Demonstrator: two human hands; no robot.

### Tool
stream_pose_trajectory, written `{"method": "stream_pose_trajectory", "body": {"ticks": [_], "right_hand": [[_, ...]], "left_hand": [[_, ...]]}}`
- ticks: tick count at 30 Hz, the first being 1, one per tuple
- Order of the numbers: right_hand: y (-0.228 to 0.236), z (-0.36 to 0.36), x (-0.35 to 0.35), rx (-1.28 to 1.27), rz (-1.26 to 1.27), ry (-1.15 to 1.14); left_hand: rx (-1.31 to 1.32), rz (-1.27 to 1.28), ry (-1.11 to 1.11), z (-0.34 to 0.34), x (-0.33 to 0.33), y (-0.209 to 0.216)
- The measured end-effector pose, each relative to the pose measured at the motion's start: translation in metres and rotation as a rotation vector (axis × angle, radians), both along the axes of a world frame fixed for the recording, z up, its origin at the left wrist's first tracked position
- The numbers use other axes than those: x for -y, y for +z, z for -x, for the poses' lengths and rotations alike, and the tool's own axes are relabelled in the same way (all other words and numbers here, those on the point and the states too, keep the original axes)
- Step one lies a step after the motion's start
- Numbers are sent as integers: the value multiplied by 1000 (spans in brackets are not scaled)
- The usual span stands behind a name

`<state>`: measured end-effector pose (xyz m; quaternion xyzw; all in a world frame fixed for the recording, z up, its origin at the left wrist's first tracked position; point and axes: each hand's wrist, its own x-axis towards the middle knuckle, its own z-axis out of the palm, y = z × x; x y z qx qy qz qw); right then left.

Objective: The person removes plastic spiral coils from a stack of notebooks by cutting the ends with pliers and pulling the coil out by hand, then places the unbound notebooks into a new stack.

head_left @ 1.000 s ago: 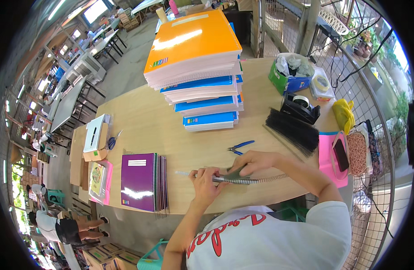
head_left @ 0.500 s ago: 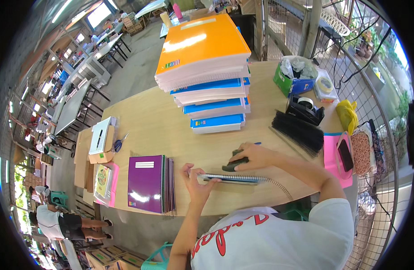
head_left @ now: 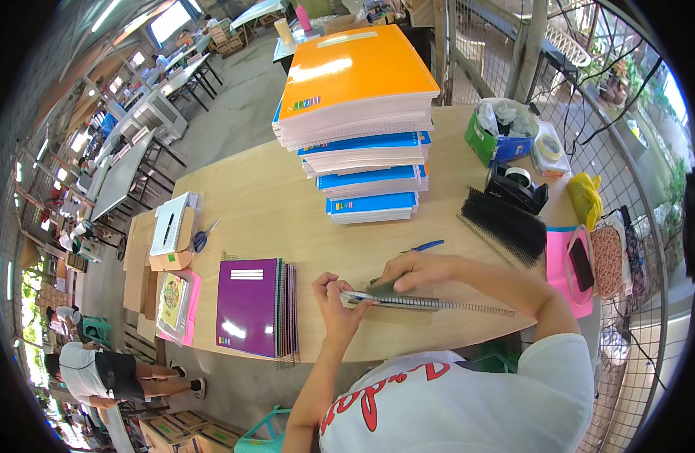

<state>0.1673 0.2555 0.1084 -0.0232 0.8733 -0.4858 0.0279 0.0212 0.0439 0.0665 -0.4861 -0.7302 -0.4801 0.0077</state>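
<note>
Head view: spiral-bound notebook [head_left: 408,302] seen edge-on at near edge of bench [head_left: 257,196], long axis left-right, wire coil [head_left: 483,309] trailing rightward. Left hand [head_left: 338,300] at left end, fingers pinched on notebook corner. Right hand [head_left: 414,270] laid on top mid-length, fingers pressed flat together. Both hands touching notebook; right nearer coil.

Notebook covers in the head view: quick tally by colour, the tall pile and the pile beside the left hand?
Orange cover: 1
Blue covers: 3 showing in the tall pile
Purple cover: 1, on top of the pile beside the left hand
Total: 5 covers showing
</note>
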Motion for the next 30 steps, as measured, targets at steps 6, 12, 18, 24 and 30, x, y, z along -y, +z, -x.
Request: {"method": "stream_pose_trajectory", "body": {"ticks": [6, 12, 18, 24, 30], "right_hand": [[-13, -1, 6, 26, 71, -80], [-9, 8, 7, -20, 23, -155], [-3, 22, 13, 81, 12, -86], [-5, 29, 11, 91, 51, -147], [-13, 45, 12, 19, 35, -120]], "left_hand": [[0, 12, -20, 0, 0, 3], [18, -12, -38, 2, 2, -1], [14, -8, -47, 5, 3, -3], [794, -280, -146, 38, 16, -10], [775, -181, -142, 61, 20, -31]]}}
